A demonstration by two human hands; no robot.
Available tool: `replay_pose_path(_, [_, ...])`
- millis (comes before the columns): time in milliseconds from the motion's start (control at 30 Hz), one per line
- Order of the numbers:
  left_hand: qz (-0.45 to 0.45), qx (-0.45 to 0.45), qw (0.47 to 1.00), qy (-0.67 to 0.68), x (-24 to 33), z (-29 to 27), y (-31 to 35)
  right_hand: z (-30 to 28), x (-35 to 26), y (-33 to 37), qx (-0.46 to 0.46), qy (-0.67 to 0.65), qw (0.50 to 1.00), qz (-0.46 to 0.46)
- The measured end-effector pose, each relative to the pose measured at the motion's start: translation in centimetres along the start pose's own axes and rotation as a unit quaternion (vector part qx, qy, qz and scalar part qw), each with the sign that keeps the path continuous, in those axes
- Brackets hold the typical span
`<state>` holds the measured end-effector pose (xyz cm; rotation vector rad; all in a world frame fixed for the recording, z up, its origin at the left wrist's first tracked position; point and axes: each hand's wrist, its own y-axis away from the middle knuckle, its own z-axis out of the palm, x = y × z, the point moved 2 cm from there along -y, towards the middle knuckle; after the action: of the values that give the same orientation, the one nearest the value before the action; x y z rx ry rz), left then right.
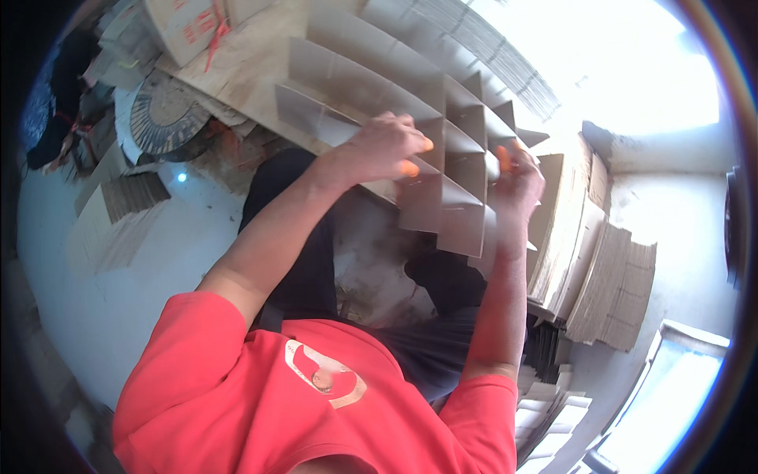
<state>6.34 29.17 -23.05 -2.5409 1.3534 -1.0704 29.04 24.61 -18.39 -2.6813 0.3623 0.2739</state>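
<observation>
A cardboard divider grid (462, 162) of slotted, crossing strips stands in front of me, tilted over the near edge of the wooden board (253, 99). Its near strips hang over my lap. My left hand (387, 148) is closed on the strips on the grid's left side. On the right side, my right hand (517, 183) pinches a strip's edge. Orange covers sit on fingertips of both hands. Several long strips (363, 67) reach from the grid toward the far left. The undersides of my fingers are partly hidden by cardboard.
Stacked flat cardboard (608, 284) stands to my right, with more pieces lower down. A row of packed strips (482, 47) lies at the far side. A cardboard box (185, 28) with red string, a round ribbed object (170, 110) and a cardboard bundle (130, 197) are on the left.
</observation>
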Motion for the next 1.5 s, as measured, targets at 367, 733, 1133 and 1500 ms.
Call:
replay_pose_path(367, [-0.036,0.142,0.988,-0.041,-1.8,-3.9,2.2,-4.7,17.9,4.6,-0.126,0.207,0.954,0.177])
replay_pose_path(733, [-0.070,0.111,0.990,-0.055,-1.8,-3.8,2.7,-3.2,20.4,4.3,-0.071,0.256,0.959,0.099])
replay_pose_path(1133, [-0.053,0.138,0.983,-0.104,-2.0,-5.2,4.7,-14.6,10.8,1.7,0.337,0.104,0.936,0.001])
replay_pose_path(1500, [-0.130,0.093,0.987,-0.035,-4.6,-3.5,5.0,-5.9,-9.3,-1.0,0.030,-0.214,0.974,-0.061])
